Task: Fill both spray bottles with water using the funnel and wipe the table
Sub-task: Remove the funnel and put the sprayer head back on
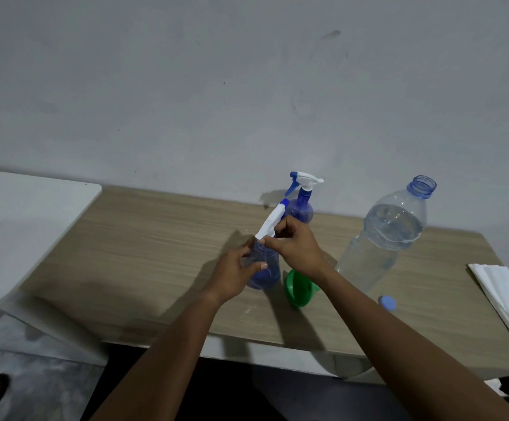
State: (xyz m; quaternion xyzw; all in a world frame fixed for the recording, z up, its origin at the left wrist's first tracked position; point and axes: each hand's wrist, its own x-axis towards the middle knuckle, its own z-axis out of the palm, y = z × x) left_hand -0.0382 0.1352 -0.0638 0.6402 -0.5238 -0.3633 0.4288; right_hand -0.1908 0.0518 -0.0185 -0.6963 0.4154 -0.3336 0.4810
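The left hand (235,275) curls round the body of the near spray bottle (265,271), standing on the worktop (156,238). The right hand (295,247) pinches the collar of its white trigger head (273,221), which sits tilted on the neck. Whether the head is going on or coming off cannot be told, nor how much water either spray bottle holds. The far spray bottle (300,205) stands capped near the wall. The green funnel (300,287) lies just beside the near bottle, and the large water bottle (383,238) stands open and partly full, its blue cap (387,302) nearby. The folded paper towels (508,296) look untouched, so wiping is probably not yet done.
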